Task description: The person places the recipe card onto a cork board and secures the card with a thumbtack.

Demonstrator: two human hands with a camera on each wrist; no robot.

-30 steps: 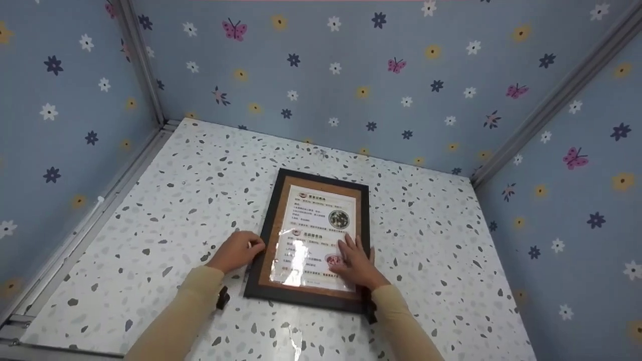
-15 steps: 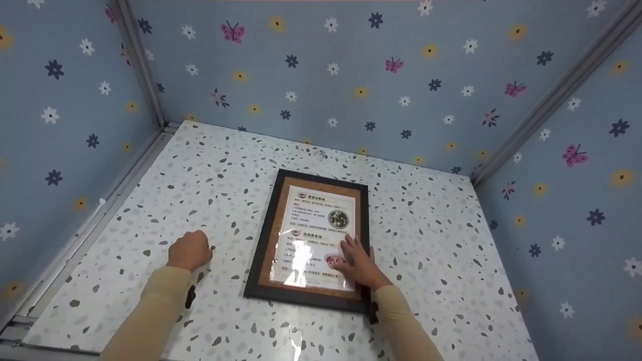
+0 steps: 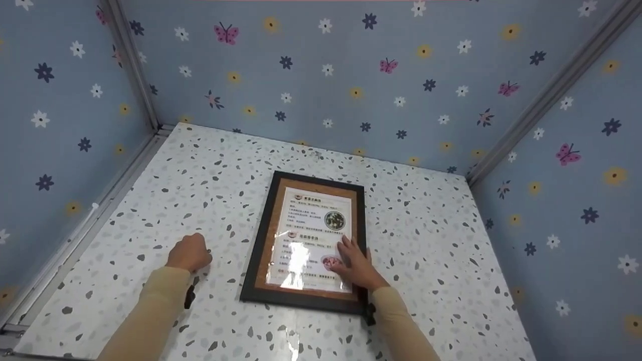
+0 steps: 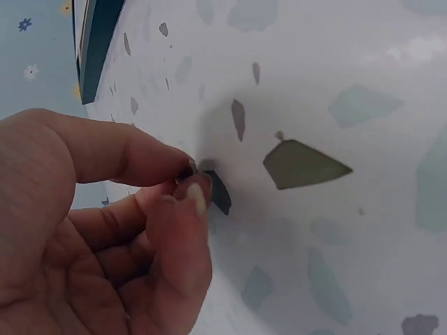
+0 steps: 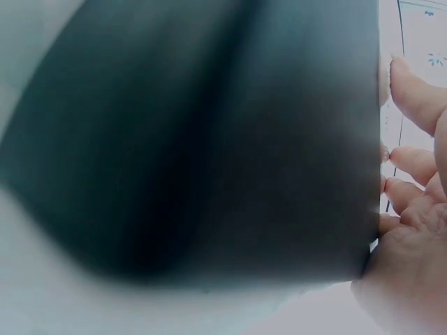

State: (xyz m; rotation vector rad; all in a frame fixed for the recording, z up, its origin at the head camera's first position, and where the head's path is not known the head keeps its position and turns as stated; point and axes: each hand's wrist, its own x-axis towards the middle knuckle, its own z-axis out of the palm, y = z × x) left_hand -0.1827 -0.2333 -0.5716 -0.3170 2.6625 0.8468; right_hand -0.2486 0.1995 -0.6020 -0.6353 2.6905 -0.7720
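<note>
A black-framed brown board (image 3: 258, 240) lies flat on the speckled table, a glossy printed sheet (image 3: 306, 273) with two round food pictures on its front. My right hand (image 3: 358, 265) rests with spread fingers over the sheet's lower right part and the frame's right side. The right wrist view shows the dark frame edge (image 5: 300, 153) close up and blurred, fingers beyond it. Left of the board, my left hand (image 3: 189, 253) is low over the table. Its thumb and index finger pinch a small, metallic-looking piece (image 4: 191, 167), mostly hidden by the fingertips; I cannot tell its kind.
The speckled white tabletop (image 3: 426, 240) extends around the board. Blue flowered panels (image 3: 311, 60) stand at the back and both sides, with grey metal rails (image 3: 135, 65) at the corners. Glare falls on the sheet and on the table in front of it.
My left hand has moved left, away from the board's left edge, and down to the table; over the last half second it stays nearly in place. The right hand keeps its spot on the sheet.
</note>
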